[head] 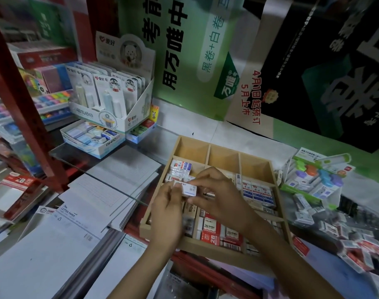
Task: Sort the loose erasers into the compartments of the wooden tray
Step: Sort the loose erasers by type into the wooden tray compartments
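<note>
**Both hands on one eraser above the tray**

A person is standing at a crowded stationery counter, and both hands are meeting over the middle of the wooden tray (216, 258). The left hand (165, 214) is pinching the left end of a small white eraser (189, 190) between thumb and fingertips, with the rest of its fingers curled in. The right hand (222, 194) is gripping the same eraser from the right, thumb underneath and fingers arched over the top, so the eraser is hanging in the air just above the tray's middle row.

The three far compartments of the tray are showing bare wood. In the middle row, a stack of white erasers (181, 167) is sitting in the left compartment and a row of blue-and-white erasers (257, 192) is standing in the right one. Red-and-white 2B erasers (218, 231) are filling the near compartments.

To the right of the tray, a loose pile of erasers (343, 236) is lying on the counter. To the left, sheets of letter paper (76, 221) are lying in overlapping stacks.
</note>
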The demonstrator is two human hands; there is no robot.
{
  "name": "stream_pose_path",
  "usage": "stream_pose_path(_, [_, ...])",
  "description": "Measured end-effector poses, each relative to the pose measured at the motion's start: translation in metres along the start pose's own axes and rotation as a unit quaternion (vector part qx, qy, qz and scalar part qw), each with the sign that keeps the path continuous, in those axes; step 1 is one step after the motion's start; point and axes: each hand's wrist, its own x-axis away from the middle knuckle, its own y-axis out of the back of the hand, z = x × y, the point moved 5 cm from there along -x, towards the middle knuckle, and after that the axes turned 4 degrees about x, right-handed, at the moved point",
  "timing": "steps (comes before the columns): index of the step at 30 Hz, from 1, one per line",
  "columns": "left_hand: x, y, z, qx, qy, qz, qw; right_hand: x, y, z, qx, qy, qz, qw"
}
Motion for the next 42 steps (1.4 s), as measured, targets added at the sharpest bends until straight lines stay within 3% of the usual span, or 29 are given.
stream_pose_path(4, [-0.007, -0.002, -0.001, -0.122, -0.067, 0.064, 0.988, -0.007, 0.006, -0.009, -0.004, -0.012, -0.022, 1.0])
stream_pose_path(7, [-0.02, 0.003, -0.003, -0.277, -0.157, 0.064, 0.946, -0.028, 0.019, -0.03, 0.092, -0.059, -0.061, 0.992])
stream_pose_path(11, [-0.036, -0.005, 0.008, -0.43, -0.179, 0.124, 0.877, -0.05, 0.003, -0.042, 0.219, -0.076, 0.031, 0.972])
stream_pose_path(21, [-0.037, -0.01, 0.023, -0.535, -0.219, 0.125, 0.807, -0.058, -0.016, -0.056, 0.105, -0.113, 0.135, 0.979])
stream_pose_path(29, [-0.039, -0.011, 0.027, -0.546, -0.231, 0.118, 0.796, -0.062, -0.017, -0.048, 0.18, -0.12, 0.075, 0.973])
stream_pose_path(39, [-0.04, -0.011, 0.029, -0.509, -0.235, 0.113, 0.821, -0.058, -0.024, -0.055, 0.194, -0.099, 0.117, 0.969])
stream_pose_path(42, [-0.038, -0.009, 0.026, -0.479, -0.231, 0.119, 0.838, -0.053, -0.005, -0.048, 0.112, -0.089, 0.027, 0.989])
